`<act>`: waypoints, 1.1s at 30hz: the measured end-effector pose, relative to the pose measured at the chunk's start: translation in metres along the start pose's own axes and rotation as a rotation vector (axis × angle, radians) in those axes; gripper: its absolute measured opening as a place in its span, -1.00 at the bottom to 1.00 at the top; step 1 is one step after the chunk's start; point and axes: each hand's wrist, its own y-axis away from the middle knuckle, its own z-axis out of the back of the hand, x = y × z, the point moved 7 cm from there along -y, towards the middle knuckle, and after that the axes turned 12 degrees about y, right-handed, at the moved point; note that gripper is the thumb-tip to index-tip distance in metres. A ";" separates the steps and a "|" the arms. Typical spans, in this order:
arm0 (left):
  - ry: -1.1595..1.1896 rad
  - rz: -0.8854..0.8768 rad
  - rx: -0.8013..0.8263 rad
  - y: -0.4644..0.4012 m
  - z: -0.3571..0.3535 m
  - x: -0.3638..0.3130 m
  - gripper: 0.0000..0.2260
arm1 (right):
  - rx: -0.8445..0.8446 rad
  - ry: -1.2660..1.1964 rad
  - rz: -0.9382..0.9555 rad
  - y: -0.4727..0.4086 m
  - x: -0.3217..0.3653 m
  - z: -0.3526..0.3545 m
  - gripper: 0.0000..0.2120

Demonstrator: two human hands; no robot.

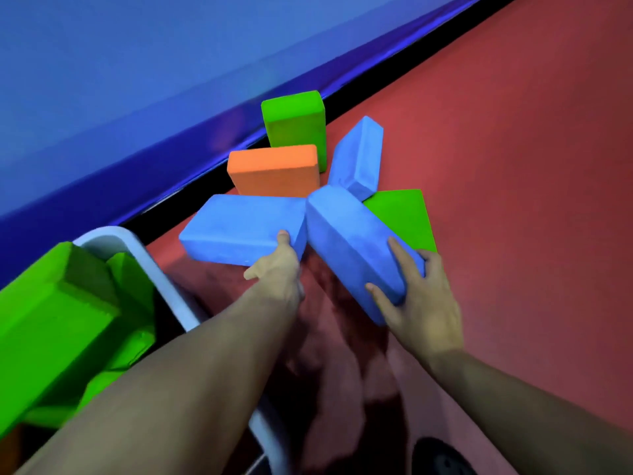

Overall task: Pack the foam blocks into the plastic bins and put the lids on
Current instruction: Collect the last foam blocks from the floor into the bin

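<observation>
Foam blocks lie in a loose cluster on the red floor [496, 166], near a blue padded wall [137, 80] with a dark gap along its base. Left hand [277, 265] grips the near right corner of a flat-lying blue block [239, 228]: thumb on the top face, the other fingers hidden beneath the block, so their lie cannot be told. Right hand [418, 289] holds the near end of a second blue block [352, 248], which sits tilted with one long edge raised; fingers [399, 250] spread across its upper face, thumb curled round the lower near edge. This tilted block overlaps a green block [407, 217] lying flat beneath and behind it. A third blue block [359, 156] leans up on end just behind, touching the tilted one at its far end. An orange block [274, 169] stands on its long edge behind the flat blue block, and another green block [294, 121] stands upright behind the orange one, close to the wall's base. At lower left, a white plastic bin [144, 255] holds large green blocks [58, 320] packed inside, one rising above the rim. Both forearms reach from the bottom of the view; the left arm crosses over the bin's right rim.
</observation>
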 end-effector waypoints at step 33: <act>0.439 -0.392 -0.313 0.330 0.740 -0.240 -0.57 | 0.291 -0.150 0.422 0.384 0.459 0.215 -0.29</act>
